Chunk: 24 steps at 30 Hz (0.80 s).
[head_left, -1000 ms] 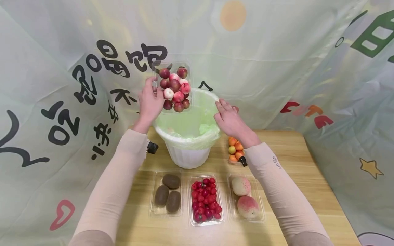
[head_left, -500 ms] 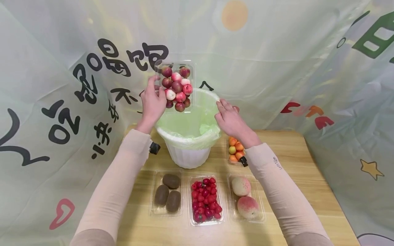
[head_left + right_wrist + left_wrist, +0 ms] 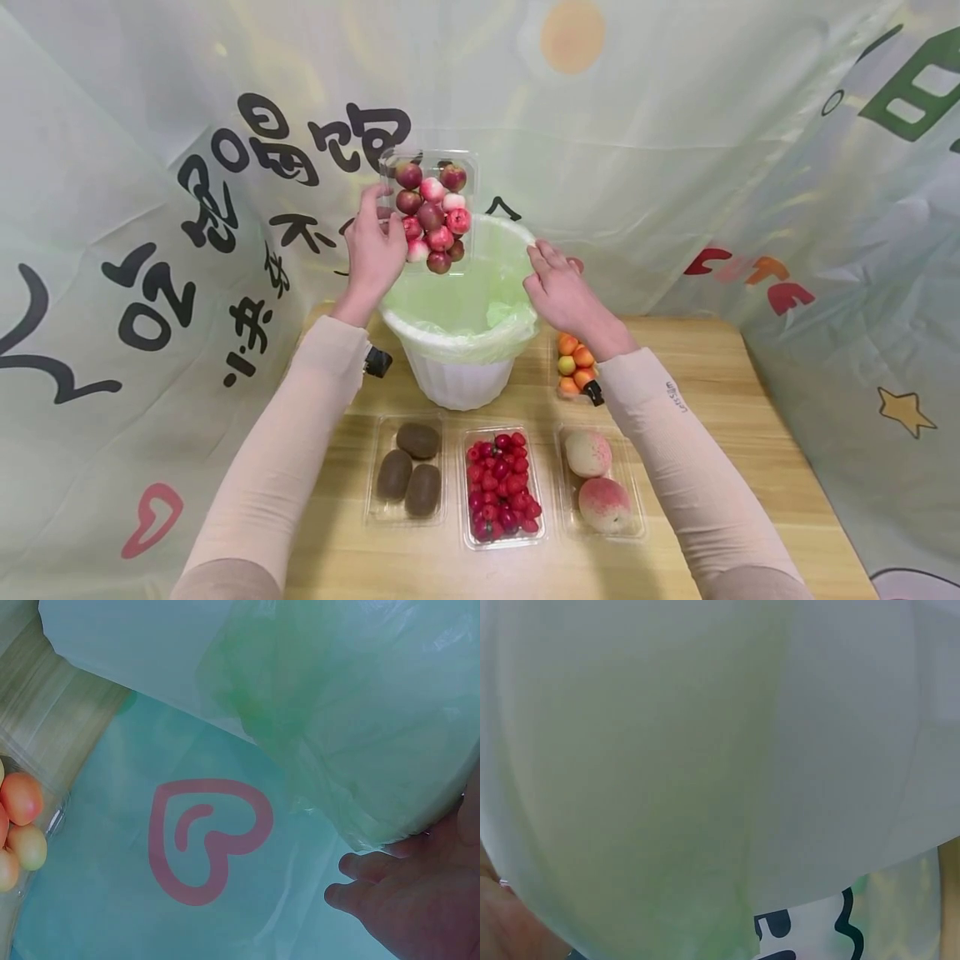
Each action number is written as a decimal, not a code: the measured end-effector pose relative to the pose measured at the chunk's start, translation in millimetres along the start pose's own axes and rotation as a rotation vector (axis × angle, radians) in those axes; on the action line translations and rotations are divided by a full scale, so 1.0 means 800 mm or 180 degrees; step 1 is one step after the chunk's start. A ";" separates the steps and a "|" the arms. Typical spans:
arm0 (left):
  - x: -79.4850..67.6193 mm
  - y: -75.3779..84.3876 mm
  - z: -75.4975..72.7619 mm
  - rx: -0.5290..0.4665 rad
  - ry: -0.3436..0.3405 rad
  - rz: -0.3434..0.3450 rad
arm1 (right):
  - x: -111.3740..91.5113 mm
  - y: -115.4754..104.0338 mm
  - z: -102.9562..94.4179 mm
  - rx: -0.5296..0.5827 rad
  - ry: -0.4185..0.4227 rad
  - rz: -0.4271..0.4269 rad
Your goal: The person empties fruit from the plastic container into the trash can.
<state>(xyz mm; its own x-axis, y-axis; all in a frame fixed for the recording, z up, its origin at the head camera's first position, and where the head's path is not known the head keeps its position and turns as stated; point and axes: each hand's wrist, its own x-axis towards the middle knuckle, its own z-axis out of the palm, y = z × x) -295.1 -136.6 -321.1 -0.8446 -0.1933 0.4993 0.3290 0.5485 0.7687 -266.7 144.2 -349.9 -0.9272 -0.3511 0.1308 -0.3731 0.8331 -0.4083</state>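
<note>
My left hand (image 3: 375,250) grips the left side of a clear plastic box (image 3: 467,258) of small dark-red and pink-white round fruit (image 3: 431,217). The box is tipped up over the far left of a white trash bin (image 3: 459,379), with the fruit facing me. A pale green bag (image 3: 495,346) lines the bin and folds over its rim. On the bin's right rim, my right hand (image 3: 561,287) holds the edge; in the right wrist view, its fingers (image 3: 367,866) lie against the bag outside. Mostly the bin's wall (image 3: 840,750) fills the left wrist view.
In front of the bin stand clear boxes of kiwis (image 3: 423,490), red berry-like fruit (image 3: 501,483) and peaches (image 3: 603,504). Orange and yellow fruit (image 3: 576,358) sits in a box beneath my right forearm. Printed cloth (image 3: 637,167) surrounds the wooden table (image 3: 705,367).
My left hand has shifted slightly right with the fruit box. A few fruits have rolled lower inside it. My right hand stays on the bin's rim.
</note>
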 end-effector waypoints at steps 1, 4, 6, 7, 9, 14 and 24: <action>0.000 0.000 0.000 -0.0009 -0.0002 -0.0010 | 0.000 0.000 0.000 0.0006 0.0005 -0.0002; -0.001 0.000 -0.001 -0.0007 0.0012 -0.0028 | 0.001 0.000 0.000 0.0002 -0.0008 0.0000; -0.001 0.000 -0.001 -0.0016 0.0033 -0.0008 | 0.001 0.000 0.000 0.0010 -0.0014 -0.0005; -0.001 0.001 -0.001 -0.0024 0.0044 0.0008 | 0.001 0.000 0.000 0.0012 -0.0018 -0.0004; -0.002 0.002 -0.002 -0.0020 0.0053 0.0033 | 0.001 0.000 0.000 0.0024 -0.0022 0.0001; -0.002 0.004 -0.002 -0.0018 0.0075 0.0056 | -0.001 -0.001 -0.001 0.0062 -0.0023 0.0011; -0.003 0.002 -0.002 -0.0053 0.0057 0.0114 | -0.001 -0.001 -0.002 0.0062 -0.0022 0.0016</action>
<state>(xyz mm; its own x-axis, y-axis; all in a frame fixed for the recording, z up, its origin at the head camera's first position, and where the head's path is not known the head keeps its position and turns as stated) -291.4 -136.4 -320.3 -0.8244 -0.1884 0.5337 0.3660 0.5418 0.7566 -266.0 144.2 -348.5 -0.9287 -0.3500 0.1225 -0.3677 0.8263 -0.4265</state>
